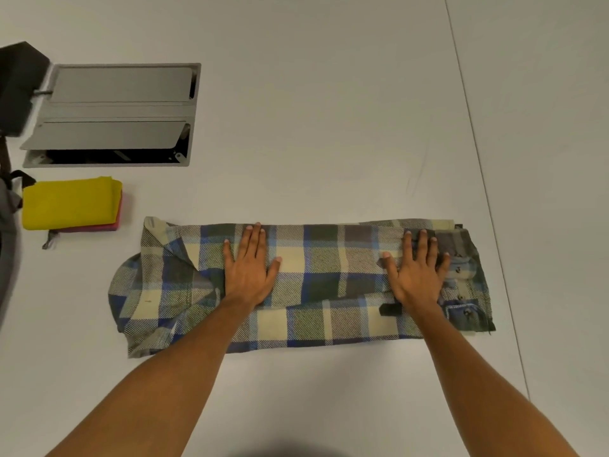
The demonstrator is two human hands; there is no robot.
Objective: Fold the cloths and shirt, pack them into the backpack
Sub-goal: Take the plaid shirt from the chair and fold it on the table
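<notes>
The plaid shirt (313, 285) lies folded into a long band across the near middle of the desk (329, 127); the left hand (250, 268) and right hand (418, 272) press flat on it, fingers spread wide; folded yellow cloth (69, 202) sits far left, beside the backpack (6, 232).

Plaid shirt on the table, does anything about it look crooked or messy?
Mostly tidy: the blue and cream plaid shirt lies as a long band under the flat left hand and right hand. Its left end bulges unevenly, and the cuffs at the right end stick out raggedly.
</notes>
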